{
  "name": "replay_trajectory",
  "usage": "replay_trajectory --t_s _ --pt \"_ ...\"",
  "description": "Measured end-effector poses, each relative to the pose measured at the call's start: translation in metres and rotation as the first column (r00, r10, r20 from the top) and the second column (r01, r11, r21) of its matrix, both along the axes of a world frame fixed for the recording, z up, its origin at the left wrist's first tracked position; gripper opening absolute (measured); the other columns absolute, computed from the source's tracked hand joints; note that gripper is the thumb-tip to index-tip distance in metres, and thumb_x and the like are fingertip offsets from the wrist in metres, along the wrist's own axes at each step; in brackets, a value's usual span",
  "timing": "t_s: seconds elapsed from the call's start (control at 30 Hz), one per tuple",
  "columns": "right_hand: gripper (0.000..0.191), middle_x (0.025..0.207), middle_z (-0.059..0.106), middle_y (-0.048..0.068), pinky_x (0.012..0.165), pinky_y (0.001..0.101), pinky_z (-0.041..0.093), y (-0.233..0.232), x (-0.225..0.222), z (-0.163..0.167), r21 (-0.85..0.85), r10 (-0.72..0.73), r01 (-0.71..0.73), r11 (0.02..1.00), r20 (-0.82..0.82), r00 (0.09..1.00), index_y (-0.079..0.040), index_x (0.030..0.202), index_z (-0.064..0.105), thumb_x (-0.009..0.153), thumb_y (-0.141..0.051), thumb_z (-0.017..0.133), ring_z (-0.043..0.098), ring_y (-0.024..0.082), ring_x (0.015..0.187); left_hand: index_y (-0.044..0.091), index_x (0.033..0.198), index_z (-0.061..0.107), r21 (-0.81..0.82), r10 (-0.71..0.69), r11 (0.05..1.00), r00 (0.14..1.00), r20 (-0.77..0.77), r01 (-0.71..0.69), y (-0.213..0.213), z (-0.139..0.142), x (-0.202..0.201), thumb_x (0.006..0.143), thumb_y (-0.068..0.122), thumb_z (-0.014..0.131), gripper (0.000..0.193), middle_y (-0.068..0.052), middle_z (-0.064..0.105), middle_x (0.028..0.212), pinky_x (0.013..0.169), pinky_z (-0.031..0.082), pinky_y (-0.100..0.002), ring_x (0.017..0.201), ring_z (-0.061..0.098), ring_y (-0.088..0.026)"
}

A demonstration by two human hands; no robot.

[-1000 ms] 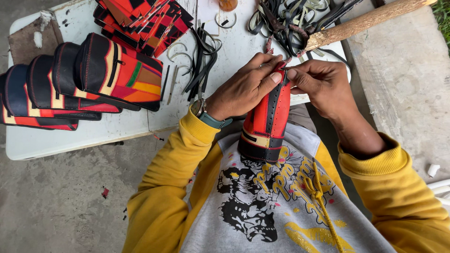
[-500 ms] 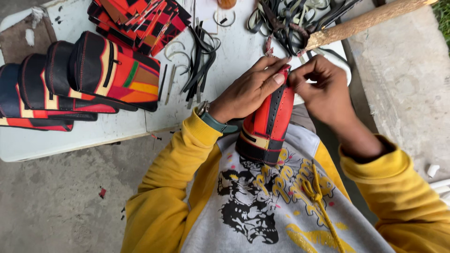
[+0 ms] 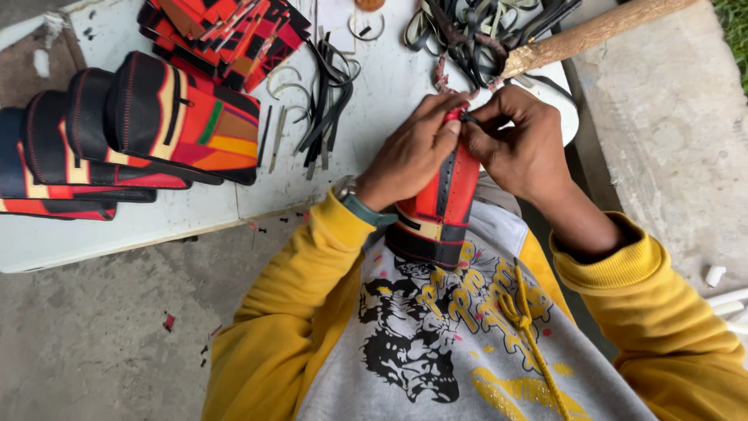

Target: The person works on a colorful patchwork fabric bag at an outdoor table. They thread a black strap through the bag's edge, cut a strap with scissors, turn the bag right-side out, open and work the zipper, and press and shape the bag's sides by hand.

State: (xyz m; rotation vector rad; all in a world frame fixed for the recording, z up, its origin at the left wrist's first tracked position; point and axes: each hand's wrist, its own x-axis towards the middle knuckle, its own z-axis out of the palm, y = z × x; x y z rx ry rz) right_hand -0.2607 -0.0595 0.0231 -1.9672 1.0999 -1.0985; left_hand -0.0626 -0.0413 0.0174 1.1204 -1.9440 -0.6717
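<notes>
A person in a yellow-sleeved sweatshirt holds a red, black and yellow leather pouch (image 3: pixel 436 210) upright against the chest, its perforated black edge strip facing up. The left hand (image 3: pixel 409 152) pinches the pouch's top edge between thumb and fingers; the right hand (image 3: pixel 523 148) pinches a thin black lace at the same spot. On the white table (image 3: pixel 195 214) lie a row of finished, rounded striped pouches (image 3: pixel 132 132), flat cut leather pieces (image 3: pixel 222 27), loose black strips (image 3: pixel 323 101) and a rough wooden handle (image 3: pixel 592 35).
</notes>
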Motion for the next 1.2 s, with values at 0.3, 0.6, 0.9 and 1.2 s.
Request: replay_trajectory --t_s 0.3,0.6,0.9,1.2 --pt "0.02 0.115 0.068 0.01 0.079 0.0286 0.062 0.007 0.001 0.011 0.065 0.154 -0.159 0.985 0.074 0.985 0.004 0.115 0.067 0.097 0.001 0.073 0.071 0.015 0.102 0.001 0.155 0.045 0.008 -0.009 1.0 0.974 -0.227 0.011 0.002 -0.035 0.01 0.115 0.023 0.048 0.045 -0.018 0.049 0.153 0.123 0.042 -0.039 0.145 0.053 -0.033" --pt "0.036 0.109 0.073 0.006 0.085 0.0278 0.058 0.011 -0.006 -0.007 0.101 0.096 -0.101 0.99 0.058 0.994 0.005 0.126 0.065 0.093 0.001 0.078 0.07 0.013 0.099 0.001 0.152 0.043 0.07 0.112 0.992 0.988 -0.103 -0.105 0.023 -0.03 -0.005 0.106 0.023 0.055 0.052 -0.021 0.051 0.144 0.116 0.045 -0.043 0.136 0.055 -0.038" --pt "0.026 0.105 0.065 0.004 0.074 0.025 0.061 0.014 0.002 0.031 0.117 0.106 -0.144 0.983 0.283 0.953 0.0 0.113 0.06 0.097 -0.006 0.08 0.064 0.011 0.096 -0.003 0.149 0.048 0.059 0.098 0.995 0.942 -0.32 -0.083 0.026 -0.047 0.024 0.108 0.029 0.059 0.053 -0.023 0.056 0.142 0.113 0.046 -0.042 0.132 0.057 -0.036" --pt "0.031 0.108 0.063 0.008 0.09 0.0247 0.053 0.022 -0.074 0.029 -0.289 0.222 -0.12 0.95 0.352 0.909 -0.007 0.107 0.057 0.09 -0.006 0.083 0.063 0.014 0.098 0.002 0.129 0.066 0.576 0.129 0.708 0.727 -0.675 0.409 -0.007 -0.093 0.062 0.108 0.051 0.045 0.058 -0.012 0.074 0.118 0.095 0.057 -0.037 0.109 0.071 -0.022"
